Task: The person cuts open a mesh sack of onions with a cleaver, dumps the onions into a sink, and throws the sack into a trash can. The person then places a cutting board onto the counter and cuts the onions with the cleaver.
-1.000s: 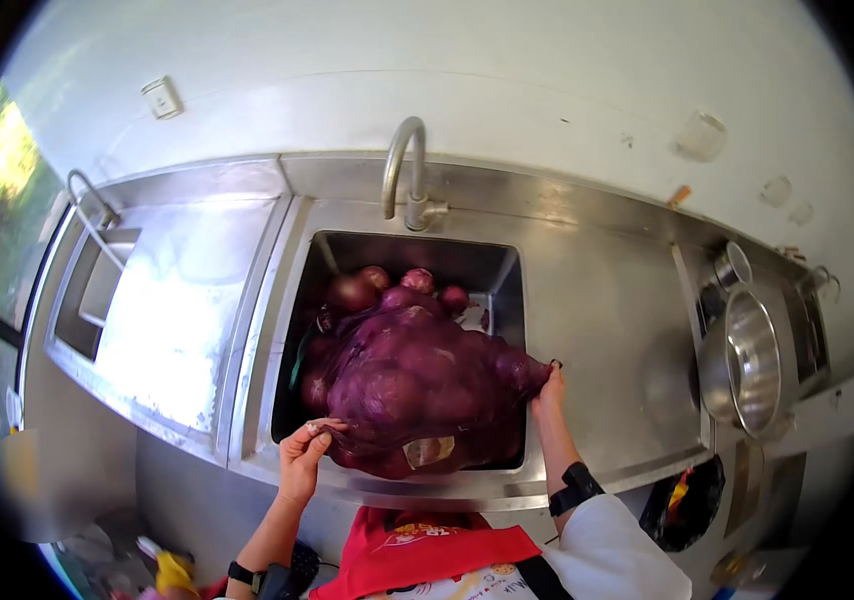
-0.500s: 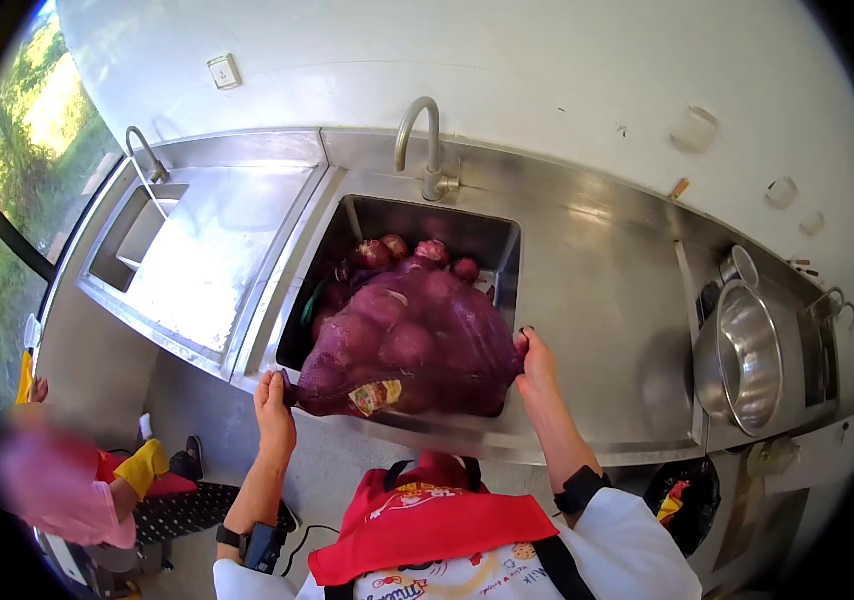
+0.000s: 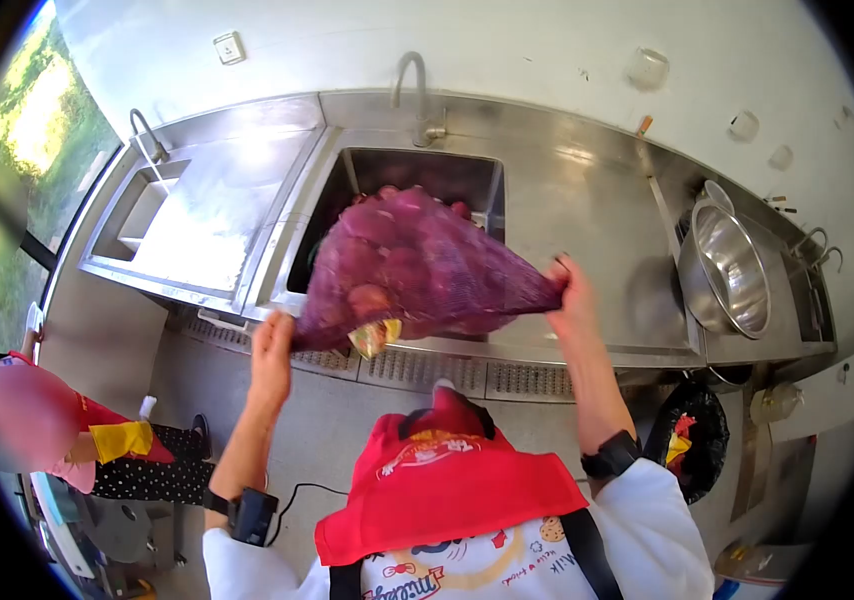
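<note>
Between my hands stretches a purple mesh bag (image 3: pixel 397 255) full of red onions, tilted over the sink basin (image 3: pixel 495 200). My left hand (image 3: pixel 273 345) is closed on the bag's near left corner. The right corner is gripped by my right hand (image 3: pixel 569 290), which pulls the netting taut to the side. A paper label (image 3: pixel 375 336) hangs at the bag's near edge. Some red onions (image 3: pixel 461 210) lie in the basin beyond the bag. How many are loose there is hidden behind it.
Behind the basin stands a faucet (image 3: pixel 420 105). To the right are the steel counter (image 3: pixel 587 220) and a big metal bowl (image 3: pixel 727 270). A black-lined trash bin (image 3: pixel 689 440) is on the floor at right. Another person (image 3: pixel 77 420) with a yellow glove is at left, near a second sink (image 3: pixel 137 215).
Both my hands have lifted the bag's near end, and my right hand has pulled its corner outward to the right. The view has shifted, and the person at left has moved.
</note>
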The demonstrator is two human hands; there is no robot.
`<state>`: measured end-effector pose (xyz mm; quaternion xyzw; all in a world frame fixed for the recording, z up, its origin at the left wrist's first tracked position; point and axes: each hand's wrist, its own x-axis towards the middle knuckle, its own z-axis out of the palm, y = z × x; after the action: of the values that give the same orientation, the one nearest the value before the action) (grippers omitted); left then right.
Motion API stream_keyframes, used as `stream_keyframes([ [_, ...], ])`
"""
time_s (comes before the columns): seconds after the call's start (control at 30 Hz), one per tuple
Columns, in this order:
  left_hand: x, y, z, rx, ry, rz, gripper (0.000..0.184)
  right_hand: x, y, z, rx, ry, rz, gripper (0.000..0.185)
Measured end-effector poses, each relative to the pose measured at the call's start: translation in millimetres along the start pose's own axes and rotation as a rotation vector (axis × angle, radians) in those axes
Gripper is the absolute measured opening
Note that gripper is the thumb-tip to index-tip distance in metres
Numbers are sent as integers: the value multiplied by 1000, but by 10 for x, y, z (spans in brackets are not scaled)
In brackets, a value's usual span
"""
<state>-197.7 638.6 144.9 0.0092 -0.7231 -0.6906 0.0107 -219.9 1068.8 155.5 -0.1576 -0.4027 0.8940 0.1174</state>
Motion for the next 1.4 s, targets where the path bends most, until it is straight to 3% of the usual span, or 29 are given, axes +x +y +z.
stream_keyframes([
  [0.03,-145,-110,24,9,9,-55,38,24,64,-295,36,8,-29,25],
  [0.07,-363,-78,57,99,-91,-57,34,-35,119,-554,89,17,18,25],
  [0.1,-532,-115,77,-9,-273,-56,28,-91,203,-806,141,21,65,25],
  [0.13,-742,-274,63,128,-304,19,23,-72,416,-1190,106,93,84,24],
  [0.17,-935,-601,45,165,-370,-94,23,-100,681,-1486,72,162,105,24],
  [0.2,-1044,-1000,45,204,-434,-206,23,-222,885,-1545,136,209,81,22],
  [0.23,-1074,-1343,71,164,-501,-112,25,-328,1085,-1583,200,255,64,21],
  [0.27,-1126,-1539,219,82,-423,-90,24,-364,1238,-1670,221,236,46,19],
  [0.3,-1077,-1570,277,213,-467,-118,23,-314,1344,-1751,248,211,35,18],
  [0.37,-922,-1690,301,283,-526,-10,22,-262,1442,-1942,-90,71,-19,16],
  [0.4,-831,-1776,247,351,-549,-61,21,-273,1395,-2024,-247,24,-30,16],
  [0.5,-550,-1894,35,-85,-413,-272,21,-326,1241,-1883,-560,-35,-17,19],
  [0.63,-316,-1699,-276,30,-427,-226,23,-194,1142,-1756,-645,-113,115,25],
  [0.7,-179,-1262,-292,-45,-271,-508,31,-23,1043,-1758,-835,-134,230,26],
  [0.77,54,-1277,-284,201,-76,-271,47,160,839,-1583,-1096,-195,251,36],
  [0.87,445,-1185,-55,348,118,-258,66,710,600,-1604,-1136,-36,-6,50],
  [0.9,602,-1181,49,331,152,-257,72,897,539,-1487,-1053,-58,-39,51],
  [0.97,821,-1111,285,599,136,-189,80,1215,486,-1212,-1015,-127,-71,52],
  [1.0,919,-1109,372,576,105,-279,86,1352,488,-1034,-1061,-173,-77,53],
  [1.1,1024,-948,533,588,38,-385,64,1682,686,-570,-1101,-356,104,60],
  [1.23,1124,-1032,492,658,148,-271,29,2044,910,-231,-1304,-510,325,90],
  [1.3,1244,-1258,342,680,178,-282,24,2048,855,-54,-1404,-654,472,93],
  [1.33,1286,-1423,270,569,207,-251,19,2299,1177,-287,-1497,-603,472,90],
  [1.4,1338,-1316,393,480,251,-264,15,2320,1109,-282,-1478,-618,426,80],
])
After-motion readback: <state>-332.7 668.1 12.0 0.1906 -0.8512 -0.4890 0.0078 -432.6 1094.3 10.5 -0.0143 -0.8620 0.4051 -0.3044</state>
